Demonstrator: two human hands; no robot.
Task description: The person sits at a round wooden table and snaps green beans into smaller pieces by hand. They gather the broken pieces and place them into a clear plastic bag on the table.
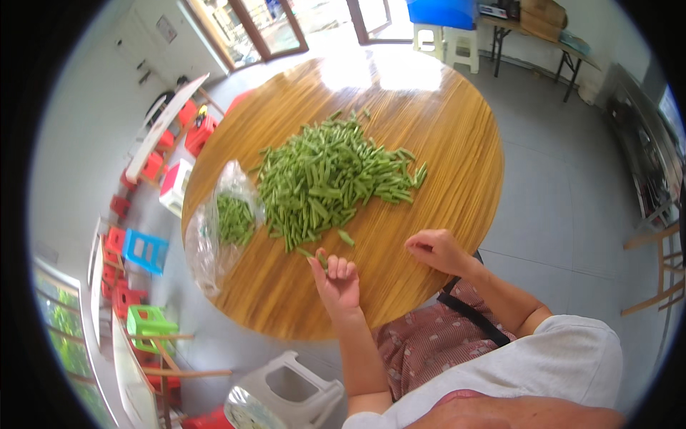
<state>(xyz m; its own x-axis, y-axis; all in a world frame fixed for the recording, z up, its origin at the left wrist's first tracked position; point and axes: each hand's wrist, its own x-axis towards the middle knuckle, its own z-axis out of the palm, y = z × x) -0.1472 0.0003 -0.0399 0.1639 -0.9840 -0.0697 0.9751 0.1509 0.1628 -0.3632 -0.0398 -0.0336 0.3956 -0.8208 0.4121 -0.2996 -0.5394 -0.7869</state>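
Note:
A large heap of green bean pieces (321, 177) lies on the round wooden table (450, 139). My left hand (340, 287), palm up near the heap's front edge, pinches a bean piece (322, 261) between thumb and forefinger; its other fingers are curled. Just beyond it, a loose bean piece (346, 237) lies apart from the heap. Over the right part of the table, my right hand (439, 251) has its fingers curled in; nothing shows in it. To the heap's left, a clear plastic bag (201, 241) has more bean pieces (235, 219) in its opening.
A grey plastic stool (321, 386) stands in front of the table, beside a dial scale (249, 410). Red stools (201, 134), a blue stool (146, 251) and a green stool (150, 324) are along the left. A blue bin (442, 13) rests on stools behind.

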